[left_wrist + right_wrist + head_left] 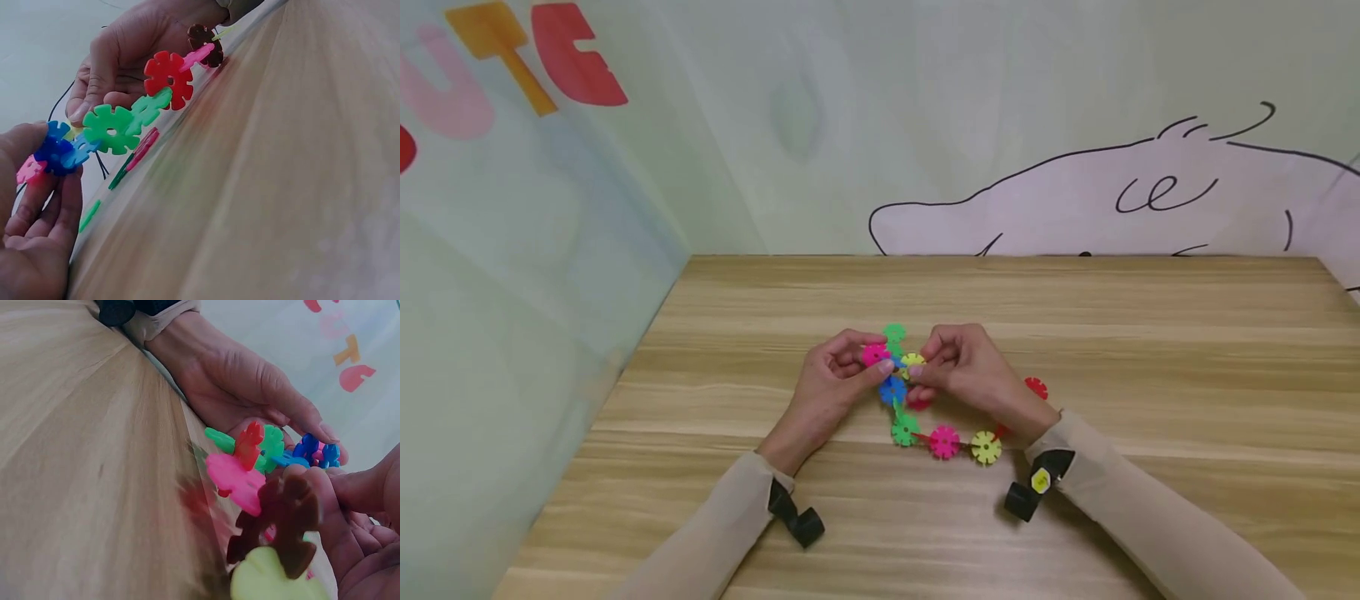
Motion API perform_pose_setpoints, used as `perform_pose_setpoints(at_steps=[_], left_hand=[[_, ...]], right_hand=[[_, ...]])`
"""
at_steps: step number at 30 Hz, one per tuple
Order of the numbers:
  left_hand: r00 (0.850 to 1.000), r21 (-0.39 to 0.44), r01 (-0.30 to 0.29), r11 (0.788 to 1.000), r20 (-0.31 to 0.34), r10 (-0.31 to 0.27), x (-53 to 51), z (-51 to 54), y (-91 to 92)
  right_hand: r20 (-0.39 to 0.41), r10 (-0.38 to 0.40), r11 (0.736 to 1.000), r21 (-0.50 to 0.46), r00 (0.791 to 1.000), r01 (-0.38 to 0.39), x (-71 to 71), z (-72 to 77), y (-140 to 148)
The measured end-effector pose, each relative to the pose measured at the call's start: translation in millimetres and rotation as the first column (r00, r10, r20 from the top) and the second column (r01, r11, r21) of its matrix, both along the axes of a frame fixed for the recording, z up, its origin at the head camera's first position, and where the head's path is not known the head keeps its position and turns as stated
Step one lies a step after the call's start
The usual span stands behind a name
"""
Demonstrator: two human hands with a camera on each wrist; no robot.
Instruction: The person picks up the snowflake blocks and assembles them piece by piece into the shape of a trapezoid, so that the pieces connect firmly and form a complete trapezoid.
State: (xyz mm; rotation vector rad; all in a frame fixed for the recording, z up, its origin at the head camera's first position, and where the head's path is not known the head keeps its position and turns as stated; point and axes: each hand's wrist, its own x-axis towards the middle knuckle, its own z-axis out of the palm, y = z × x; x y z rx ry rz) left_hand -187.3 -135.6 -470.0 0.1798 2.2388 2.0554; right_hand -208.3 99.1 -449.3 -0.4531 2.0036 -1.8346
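Observation:
Snowflake-shaped plastic discs with notched edges are slotted together into a chain. My left hand point(827, 383) pinches the chain's far end at a blue disc point(55, 156), beside a pink disc point(876, 355). Close by on the right, my right hand point(970, 367) pinches a yellow disc point(913, 363) between thumb and fingers, right against the blue pieces. From there the chain runs through a green disc point(112, 129), a red disc point(169, 81) and a brown disc point(278, 525). The right fingers partly hide the yellow disc in both wrist views.
Nearer the front, the chain curves past a green disc point(906, 430), a pink disc point(944, 442) and a yellow disc point(986, 447). Another red disc point(1036, 388) shows beyond the right wrist. The wooden table point(760, 292) meets a decorated wall point(820, 167) at the back.

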Motion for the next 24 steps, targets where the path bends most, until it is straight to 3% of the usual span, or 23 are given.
perform_pose_setpoints(at_steps=[8, 11, 13, 16, 20, 24], left_hand=[[1.000, 0.006, 0.001, 1.000, -0.004, -0.001, 1.6, -3.9, 0.6], [1.000, 0.009, -0.009, 1.000, -0.011, 0.009, 1.8, -6.2, 1.5], [1.000, 0.016, -0.011, 1.000, -0.015, 0.011, 1.8, -7.0, 2.0], [1.000, 0.014, -0.006, 1.000, -0.023, 0.007, 1.4, -6.7, 1.8], [0.999, -0.005, -0.004, 1.000, -0.034, 0.004, 0.8, -4.9, 0.3], [0.999, -0.010, -0.006, 1.000, -0.036, 0.005, 0.0, -2.1, 0.2]], right_hand=[[-0.053, -0.012, 0.994, 0.106, 0.999, 0.018, -0.2, 3.0, -0.2], [-0.105, -0.019, 0.989, 0.146, 0.994, 0.034, -1.0, 6.8, 4.2], [-0.181, -0.044, 0.977, 0.199, 0.983, 0.080, -1.3, 8.6, 9.8], [-0.320, -0.051, 0.926, 0.339, 0.946, 0.165, -1.2, 8.4, 19.9], [-0.410, 0.074, 0.835, 0.524, 0.909, 0.169, -1.1, 2.0, 26.7], [-0.457, 0.149, 0.795, 0.583, 0.877, 0.168, -3.2, -3.8, 26.1]])
